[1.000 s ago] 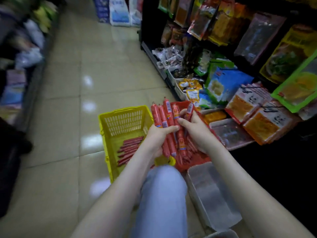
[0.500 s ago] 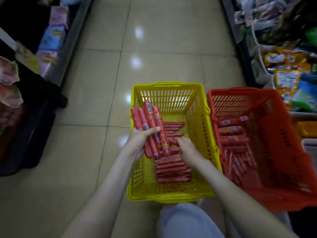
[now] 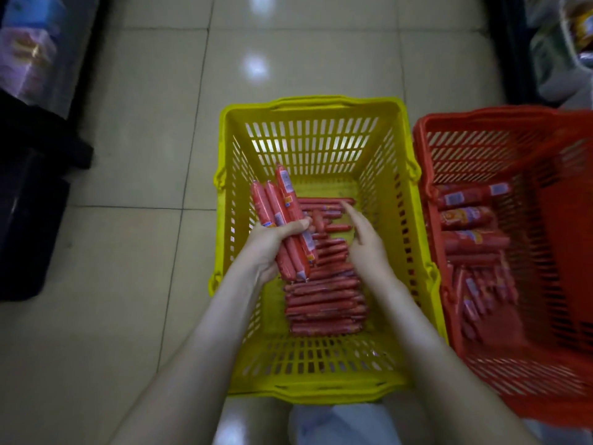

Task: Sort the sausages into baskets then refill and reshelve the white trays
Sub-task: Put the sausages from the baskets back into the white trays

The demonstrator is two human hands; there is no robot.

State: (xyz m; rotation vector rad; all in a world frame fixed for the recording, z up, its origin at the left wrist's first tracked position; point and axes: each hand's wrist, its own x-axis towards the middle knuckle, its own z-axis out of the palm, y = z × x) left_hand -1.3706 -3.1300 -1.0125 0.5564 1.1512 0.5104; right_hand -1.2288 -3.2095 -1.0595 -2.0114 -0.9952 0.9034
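A yellow basket [image 3: 308,106] stands on the tiled floor in front of me, with several thin red sausages [image 3: 324,309] stacked crosswise on its bottom. My left hand [image 3: 272,245] grips a bundle of three red sausages [image 3: 282,216] over the basket's left half, their tips pointing away from me. My right hand [image 3: 365,242] reaches into the basket with straight fingers that touch the stacked sausages; it holds nothing. To the right stands a red basket [image 3: 481,118] with several thicker red sausages [image 3: 471,220] inside. No white tray is in view.
Dark shelf bases run along both sides of the aisle: one at the left [image 3: 38,175] and one at the far right [image 3: 519,53] with packaged goods. Beige floor tiles [image 3: 144,123] stretch ahead. My knee in light trousers [image 3: 337,425] is below the yellow basket.
My head turned down from the shelves to the baskets. My left hand carried the sausage bundle from over the red basket into the yellow one; my right hand let go and reached onto the pile.
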